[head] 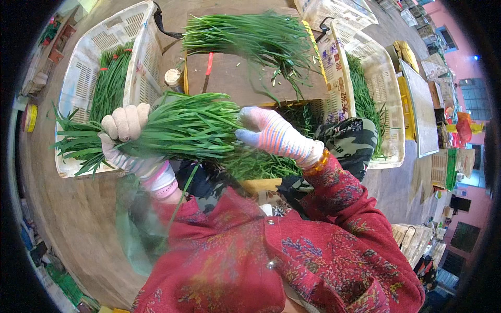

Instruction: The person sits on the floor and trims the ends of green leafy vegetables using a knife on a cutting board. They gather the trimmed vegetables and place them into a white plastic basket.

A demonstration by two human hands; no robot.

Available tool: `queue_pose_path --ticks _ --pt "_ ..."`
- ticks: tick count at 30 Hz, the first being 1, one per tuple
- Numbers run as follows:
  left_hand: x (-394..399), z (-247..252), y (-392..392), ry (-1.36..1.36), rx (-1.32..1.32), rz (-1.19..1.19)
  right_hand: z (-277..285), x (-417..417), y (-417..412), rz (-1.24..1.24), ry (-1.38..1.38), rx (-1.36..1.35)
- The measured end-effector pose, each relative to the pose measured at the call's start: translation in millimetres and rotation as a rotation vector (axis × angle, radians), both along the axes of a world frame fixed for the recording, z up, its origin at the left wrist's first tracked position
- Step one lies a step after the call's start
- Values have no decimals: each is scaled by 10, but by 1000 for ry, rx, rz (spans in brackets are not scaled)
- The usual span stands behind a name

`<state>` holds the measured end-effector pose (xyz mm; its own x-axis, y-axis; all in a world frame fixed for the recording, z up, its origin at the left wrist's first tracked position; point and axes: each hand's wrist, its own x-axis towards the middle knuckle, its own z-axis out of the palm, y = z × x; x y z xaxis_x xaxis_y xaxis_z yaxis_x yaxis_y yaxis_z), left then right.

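My left hand [127,127], in a striped knit glove, is closed around the leafy part of a bunch of garlic chives [191,127]. The leaf tips droop past the hand on the left, and the stem ends point right. At those ends is my right hand [270,129], gloved too, its thumb and fingers apart and just touching the stems. Beyond the bunch, a loose pile of chives [242,35] lies across a brown board [235,80]. A red tie strip [209,63] hangs over the board near its left side.
White plastic crates stand left [141,58] and right [395,117]; the left one holds bundles with red ties [111,74], the right one more chives [362,94]. Loose greens [262,164] lie low between my knees. A round-topped container [173,77] is beside the board. Cut bits scatter on it.
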<state>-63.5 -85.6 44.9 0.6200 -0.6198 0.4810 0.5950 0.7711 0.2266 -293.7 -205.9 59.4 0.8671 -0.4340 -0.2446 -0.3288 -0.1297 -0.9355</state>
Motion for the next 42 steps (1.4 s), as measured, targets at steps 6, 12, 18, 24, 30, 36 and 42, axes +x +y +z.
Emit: queue_pose_path --ticks 6,12,18,24,30,36,42 --pt "-11 -19 -35 42 3 -40 -176 -19 -23 17 59 -167" --pt "-20 -25 -27 53 48 -29 -136 -133 -57 90 155 -421" --pt "167 -120 104 170 -15 -35 -571 -797 -231 36 438 -603" --pt "189 -125 100 154 1 -28 -293 -623 -147 -199 -126 -431" --pt "174 -124 82 188 -26 -45 -361 -234 -165 7 -64 -747" --pt "157 -98 99 209 60 -5 -413 -190 -176 112 32 -1179" --pt "164 -113 115 239 -56 -89 -537 -820 -447 -37 381 -1058"
